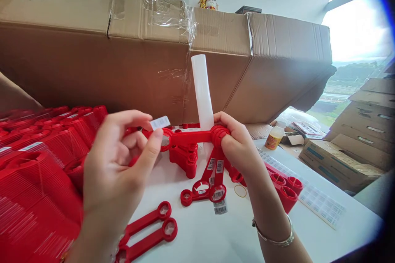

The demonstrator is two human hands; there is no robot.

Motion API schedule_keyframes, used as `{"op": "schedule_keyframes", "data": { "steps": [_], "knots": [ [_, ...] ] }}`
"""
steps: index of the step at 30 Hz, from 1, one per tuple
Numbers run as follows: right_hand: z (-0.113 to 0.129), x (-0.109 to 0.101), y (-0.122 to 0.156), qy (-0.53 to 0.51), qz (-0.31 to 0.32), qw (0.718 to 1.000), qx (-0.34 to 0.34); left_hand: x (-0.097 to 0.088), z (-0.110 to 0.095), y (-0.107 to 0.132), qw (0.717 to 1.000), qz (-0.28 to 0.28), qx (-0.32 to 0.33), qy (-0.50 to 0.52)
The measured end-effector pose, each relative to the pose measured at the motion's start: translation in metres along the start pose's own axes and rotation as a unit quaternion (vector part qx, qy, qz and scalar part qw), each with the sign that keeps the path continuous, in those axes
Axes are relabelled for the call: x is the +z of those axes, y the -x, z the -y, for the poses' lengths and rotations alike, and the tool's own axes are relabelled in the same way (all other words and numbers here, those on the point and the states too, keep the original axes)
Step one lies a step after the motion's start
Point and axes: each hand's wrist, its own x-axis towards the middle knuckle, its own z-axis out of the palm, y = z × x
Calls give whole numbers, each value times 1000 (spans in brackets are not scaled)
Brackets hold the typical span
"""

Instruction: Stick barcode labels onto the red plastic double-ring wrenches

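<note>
A small white barcode sticker [160,122] is at the index fingertip of my left hand [120,164], with the thumb just below it. My right hand [239,139] grips one end of a red plastic bar with ringed ends [193,137], held level above the table. A white paper strip [202,86] stands up beside the same fingers; whether they pinch it too is hidden. Below lie red pieces with barcode stickers [212,178] and a loose barcode label [220,206]. Two more red bars [151,234] rest nearer me, by my left wrist.
Stacked red pieces [40,189] fill the left side. A large cardboard box [148,61] spans the back. To the right are a sticker sheet [322,207], red pieces [288,193], a rubber band [240,191], a bottle [275,135] and cartons [342,164].
</note>
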Motion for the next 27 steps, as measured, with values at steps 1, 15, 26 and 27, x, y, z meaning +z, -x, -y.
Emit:
{"op": "schedule_keyframes", "data": {
  "steps": [1, 15, 26, 27],
  "knots": [
    [1, 1, 1, 1, 1, 1000, 1, 0, -4, 3, 999, 15, -31, -28],
    [15, 3, 10, 12, 25, 1000, 11, -3, 8, 4, 977, 146, -3, -153],
    [7, 5, 9, 15, 10, 1000, -22, -3, 13, 2, 976, 147, 36, -156],
    [8, 5, 9, 14, 11, 1000, -21, -4, 13, 2, 976, 148, 37, -157]
  ]
}}
